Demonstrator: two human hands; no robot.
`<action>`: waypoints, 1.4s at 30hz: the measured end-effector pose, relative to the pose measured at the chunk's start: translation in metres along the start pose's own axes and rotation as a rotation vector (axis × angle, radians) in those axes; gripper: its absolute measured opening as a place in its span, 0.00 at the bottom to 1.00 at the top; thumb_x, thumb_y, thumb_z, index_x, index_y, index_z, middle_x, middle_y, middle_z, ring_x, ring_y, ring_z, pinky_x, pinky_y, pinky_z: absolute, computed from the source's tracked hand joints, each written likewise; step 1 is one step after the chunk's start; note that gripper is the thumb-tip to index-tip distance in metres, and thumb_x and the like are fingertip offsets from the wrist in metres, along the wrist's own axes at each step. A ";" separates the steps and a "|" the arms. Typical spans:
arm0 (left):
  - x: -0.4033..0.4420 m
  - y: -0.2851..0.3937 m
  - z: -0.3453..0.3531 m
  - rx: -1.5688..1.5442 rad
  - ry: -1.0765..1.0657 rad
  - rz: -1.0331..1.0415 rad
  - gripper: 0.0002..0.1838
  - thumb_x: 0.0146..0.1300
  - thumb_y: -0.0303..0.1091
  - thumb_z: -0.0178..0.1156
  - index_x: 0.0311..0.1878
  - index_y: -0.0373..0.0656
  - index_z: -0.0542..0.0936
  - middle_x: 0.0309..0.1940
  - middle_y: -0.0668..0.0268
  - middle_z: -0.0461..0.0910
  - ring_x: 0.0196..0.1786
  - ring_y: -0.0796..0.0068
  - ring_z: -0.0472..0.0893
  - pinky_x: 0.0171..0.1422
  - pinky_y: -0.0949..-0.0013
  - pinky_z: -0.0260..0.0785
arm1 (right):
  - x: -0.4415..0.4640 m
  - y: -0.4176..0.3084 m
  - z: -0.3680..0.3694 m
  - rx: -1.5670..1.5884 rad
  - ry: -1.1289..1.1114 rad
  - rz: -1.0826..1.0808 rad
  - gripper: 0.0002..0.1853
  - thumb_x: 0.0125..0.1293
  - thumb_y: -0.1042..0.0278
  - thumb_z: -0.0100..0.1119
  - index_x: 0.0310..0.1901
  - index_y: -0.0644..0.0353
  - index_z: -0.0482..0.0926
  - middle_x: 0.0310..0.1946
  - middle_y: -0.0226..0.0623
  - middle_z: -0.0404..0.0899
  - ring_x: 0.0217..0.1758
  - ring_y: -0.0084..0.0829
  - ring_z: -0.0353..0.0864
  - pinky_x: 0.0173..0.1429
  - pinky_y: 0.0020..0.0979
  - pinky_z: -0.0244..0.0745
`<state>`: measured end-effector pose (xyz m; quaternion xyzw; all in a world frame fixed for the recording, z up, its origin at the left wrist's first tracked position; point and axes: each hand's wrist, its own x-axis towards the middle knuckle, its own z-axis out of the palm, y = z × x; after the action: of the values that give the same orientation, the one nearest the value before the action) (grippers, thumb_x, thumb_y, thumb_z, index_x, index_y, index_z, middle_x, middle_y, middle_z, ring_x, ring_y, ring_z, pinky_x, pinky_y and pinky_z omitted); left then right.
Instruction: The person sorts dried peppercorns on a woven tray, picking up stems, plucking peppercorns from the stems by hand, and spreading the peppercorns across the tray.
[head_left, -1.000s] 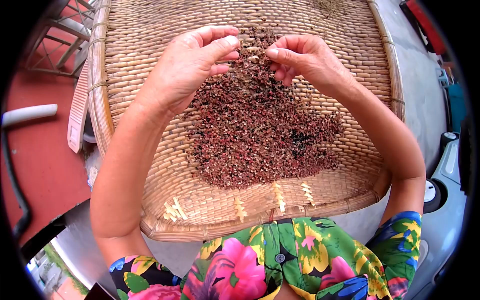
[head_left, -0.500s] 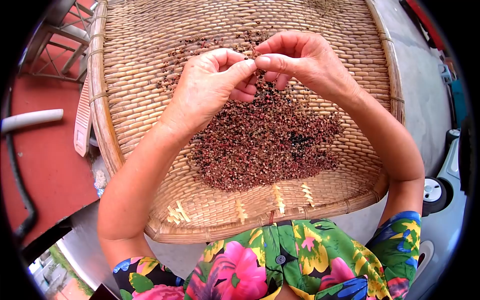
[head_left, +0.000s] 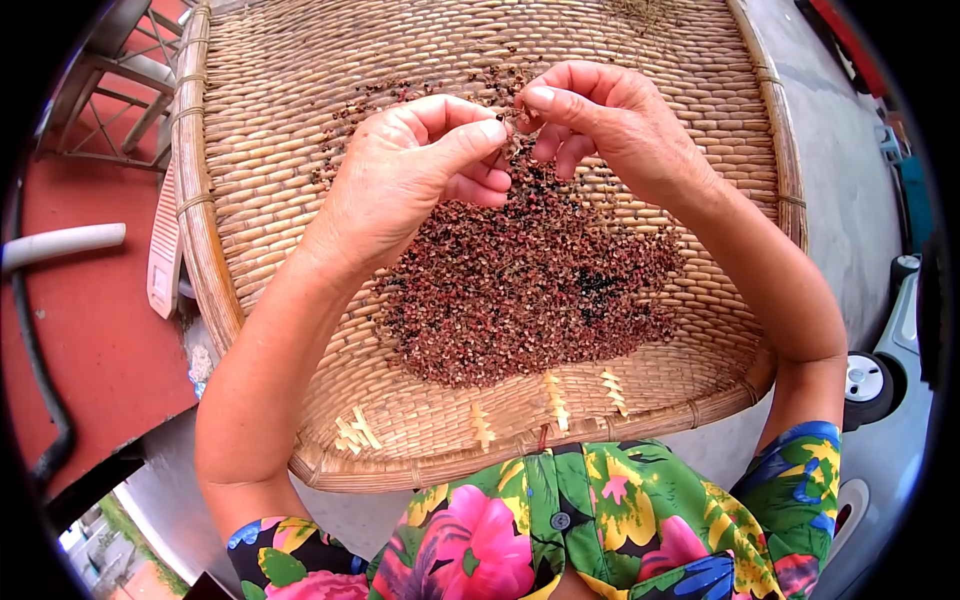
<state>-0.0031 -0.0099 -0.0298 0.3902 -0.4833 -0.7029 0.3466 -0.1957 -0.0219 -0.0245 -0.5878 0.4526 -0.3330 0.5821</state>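
Left hand (head_left: 400, 165) pinches small dried sprig (head_left: 508, 123) between thumb and forefinger. Right hand (head_left: 622, 122) just beside it, fingers curled; cannot tell whether gripping sprig too. Reddish-dark dried berries (head_left: 530, 290) below both hands, on woven tray (head_left: 270, 110).

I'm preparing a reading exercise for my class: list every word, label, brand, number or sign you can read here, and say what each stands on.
Readable text: none.
Woven tray: pale marks near its front edge; I cannot make out any word or number in them.
Floral shirt: flowers and leaves, no lettering visible.
Wheel at the right: any marking is too small to read.
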 end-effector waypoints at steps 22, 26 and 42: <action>0.003 -0.005 -0.001 -0.232 0.053 0.063 0.07 0.59 0.29 0.55 0.40 0.39 0.73 0.30 0.66 0.77 0.31 0.77 0.78 0.37 0.74 0.75 | -0.004 -0.003 0.004 -0.039 0.039 -0.030 0.14 0.60 0.57 0.57 0.35 0.61 0.78 0.25 0.27 0.77 0.27 0.16 0.75 0.31 0.18 0.72; 0.003 -0.006 -0.002 -0.240 0.078 0.070 0.07 0.59 0.29 0.55 0.40 0.39 0.73 0.30 0.65 0.77 0.31 0.77 0.78 0.37 0.74 0.75 | -0.004 -0.006 0.004 -0.090 0.010 -0.036 0.13 0.59 0.58 0.58 0.35 0.61 0.78 0.25 0.28 0.77 0.27 0.16 0.75 0.31 0.18 0.72; 0.004 -0.006 -0.004 -0.366 -0.073 0.049 0.08 0.61 0.29 0.53 0.42 0.39 0.72 0.33 0.62 0.77 0.34 0.75 0.79 0.39 0.72 0.77 | -0.004 0.002 0.011 0.080 0.041 -0.080 0.12 0.60 0.59 0.56 0.35 0.61 0.78 0.26 0.27 0.77 0.27 0.15 0.73 0.31 0.19 0.71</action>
<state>-0.0019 -0.0129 -0.0374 0.2830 -0.3692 -0.7839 0.4112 -0.1876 -0.0142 -0.0268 -0.5746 0.4270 -0.3857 0.5819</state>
